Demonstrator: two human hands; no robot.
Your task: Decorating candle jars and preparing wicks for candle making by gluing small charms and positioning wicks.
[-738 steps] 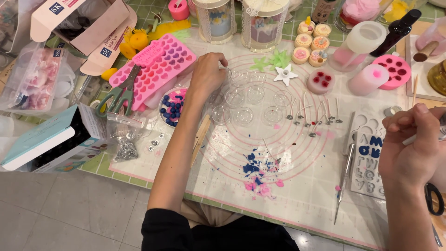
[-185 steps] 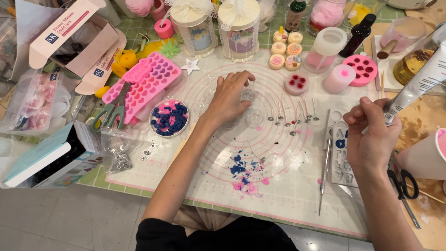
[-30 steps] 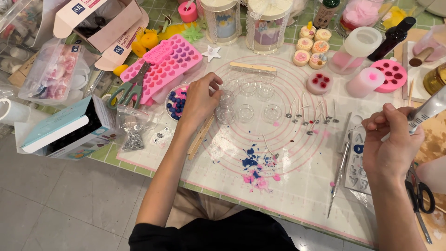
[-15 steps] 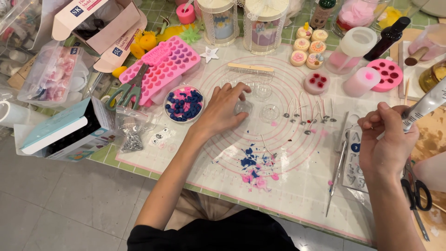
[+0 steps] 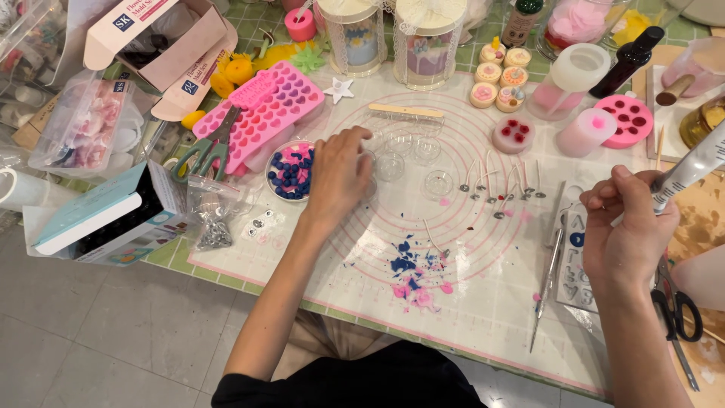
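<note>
My left hand (image 5: 338,175) rests palm down on the white silicone mat (image 5: 483,302), fingers curled over the clear round mould (image 5: 411,155), right beside a small dish of blue and pink beads (image 5: 291,171). What is under its fingers is hidden. My right hand (image 5: 630,227) is raised at the right, pinching a grey-white tube or pen-like tool (image 5: 691,166) that points up to the right. Small metal eye pins (image 5: 498,189) lie in a row between the hands. Blue and pink crumbs (image 5: 415,276) are scattered near the mat's front.
A pink heart mould (image 5: 264,113) with green scissors (image 5: 208,151) lies at the left, next to boxes (image 5: 106,215) and bags. Jars, small cakes and pink moulds (image 5: 630,121) line the back. Metal picks (image 5: 547,279) and black scissors (image 5: 676,306) lie at the right.
My left hand has slid left, from the mat's middle to the clear mould beside the bead dish. The right hand stays raised with the tube.
</note>
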